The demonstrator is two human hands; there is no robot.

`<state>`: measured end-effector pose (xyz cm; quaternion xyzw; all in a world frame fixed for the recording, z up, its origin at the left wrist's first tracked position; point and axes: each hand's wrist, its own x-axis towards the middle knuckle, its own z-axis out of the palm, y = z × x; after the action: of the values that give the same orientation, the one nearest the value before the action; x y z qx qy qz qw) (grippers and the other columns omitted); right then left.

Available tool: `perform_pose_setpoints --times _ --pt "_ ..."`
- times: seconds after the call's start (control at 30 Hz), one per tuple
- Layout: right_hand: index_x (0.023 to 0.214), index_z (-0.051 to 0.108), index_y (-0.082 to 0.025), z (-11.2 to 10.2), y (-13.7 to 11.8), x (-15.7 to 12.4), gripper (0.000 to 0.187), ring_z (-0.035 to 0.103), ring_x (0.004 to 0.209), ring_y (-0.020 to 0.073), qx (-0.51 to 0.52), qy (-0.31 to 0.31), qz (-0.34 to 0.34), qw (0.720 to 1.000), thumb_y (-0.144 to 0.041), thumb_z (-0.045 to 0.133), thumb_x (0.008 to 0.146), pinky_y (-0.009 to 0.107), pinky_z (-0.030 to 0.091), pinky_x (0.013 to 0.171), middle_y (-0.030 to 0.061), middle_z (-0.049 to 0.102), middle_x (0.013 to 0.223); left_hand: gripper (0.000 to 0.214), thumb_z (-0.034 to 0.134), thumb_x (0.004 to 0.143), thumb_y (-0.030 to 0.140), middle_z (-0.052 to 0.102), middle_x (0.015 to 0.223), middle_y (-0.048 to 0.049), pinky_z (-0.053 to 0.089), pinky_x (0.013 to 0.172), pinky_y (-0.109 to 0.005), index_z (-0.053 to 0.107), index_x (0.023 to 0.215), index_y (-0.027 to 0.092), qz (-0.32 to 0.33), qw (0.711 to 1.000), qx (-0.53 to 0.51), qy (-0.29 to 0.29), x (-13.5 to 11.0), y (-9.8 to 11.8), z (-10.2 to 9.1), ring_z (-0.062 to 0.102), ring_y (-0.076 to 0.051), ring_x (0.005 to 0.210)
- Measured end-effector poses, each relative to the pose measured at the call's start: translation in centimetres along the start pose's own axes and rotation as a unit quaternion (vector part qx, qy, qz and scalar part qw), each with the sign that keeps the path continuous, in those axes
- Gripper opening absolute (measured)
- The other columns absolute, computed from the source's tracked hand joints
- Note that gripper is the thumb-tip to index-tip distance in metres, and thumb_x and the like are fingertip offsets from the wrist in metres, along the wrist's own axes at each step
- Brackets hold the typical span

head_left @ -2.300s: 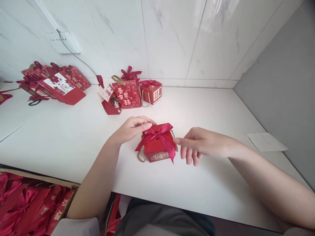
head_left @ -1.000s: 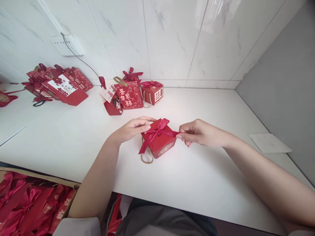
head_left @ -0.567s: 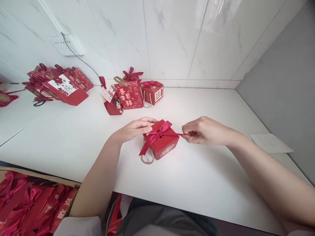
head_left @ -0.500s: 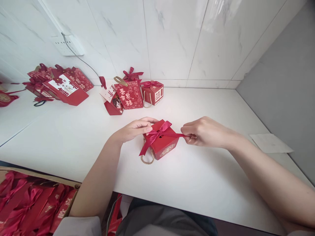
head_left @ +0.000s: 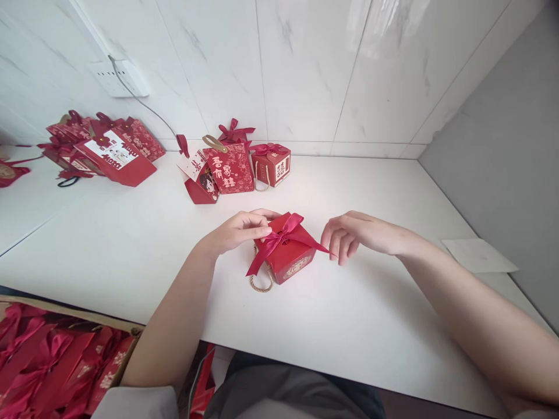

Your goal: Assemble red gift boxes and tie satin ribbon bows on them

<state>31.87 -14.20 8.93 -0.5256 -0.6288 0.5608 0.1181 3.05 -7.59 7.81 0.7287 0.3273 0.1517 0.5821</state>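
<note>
In the head view a red gift box [head_left: 289,260] sits on the white table, with a gold oval print on its front side and a twisted rope handle [head_left: 261,285] hanging at its left. A crimson ribbon bow [head_left: 283,235] is tied across its top. My left hand [head_left: 247,228] grips the box's left back edge, the thumb by the bow's left loop and the other fingers partly hidden behind. Beyond the box's right side, my right hand [head_left: 345,235] has its fingers loosened and apart. The pointed ribbon tail [head_left: 322,249] lies beside those fingertips.
Finished-looking red boxes and bags [head_left: 229,169] stand against the tiled wall. More red bags [head_left: 117,154] are heaped at the back left. A carton [head_left: 126,329] of ribboned boxes is at lower left. White paper [head_left: 480,255] lies at right. A cable [head_left: 148,107] hangs from a socket.
My right hand has let go of the ribbon tail, and its fingers have spread. The tail has dropped slightly. My left hand stays on the box.
</note>
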Motion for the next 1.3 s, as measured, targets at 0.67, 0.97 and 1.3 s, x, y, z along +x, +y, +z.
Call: perform_pose_setpoints --times 0.67,0.97,1.3 --pt "0.068 0.058 -0.019 0.6 -0.5 -1.0 0.033 0.056 0.058 0.012 -0.074 -0.014 -0.14 0.987 -0.044 0.06 0.09 0.023 0.045 0.056 -0.0017 0.057 0.061 0.034 0.058 0.089 0.035 0.055 0.133 -0.0059 0.045 0.092 -0.035 0.051 0.064 0.014 0.037 0.996 0.077 0.009 0.0 0.4 0.4 0.057 -0.023 0.11" --pt "0.08 0.068 -0.019 -2.0 1.0 -1.3 0.023 0.067 0.07 0.0196 -0.127 -0.183 -0.016 0.975 -0.039 0.06 0.088 0.028 0.05 0.063 0.0045 0.07 0.076 0.035 0.057 0.09 0.036 0.052 0.136 -0.008 0.046 0.089 -0.034 0.049 0.064 0.014 0.035 0.997 0.052 -0.041 0.1 0.3 0.8 0.057 -0.024 0.112" --pt "0.105 0.064 -0.023 1.0 0.7 1.7 0.025 0.051 0.125 0.0234 0.087 0.084 -0.252 0.96 -0.044 0.054 0.095 0.039 0.038 0.106 0.0058 0.058 0.131 0.034 0.05 0.093 0.043 0.053 0.136 -0.0098 0.049 0.085 -0.033 0.062 0.078 0.015 0.048 0.998 0.007 -0.043 0.4 0.5 1.9 0.059 -0.023 0.106"
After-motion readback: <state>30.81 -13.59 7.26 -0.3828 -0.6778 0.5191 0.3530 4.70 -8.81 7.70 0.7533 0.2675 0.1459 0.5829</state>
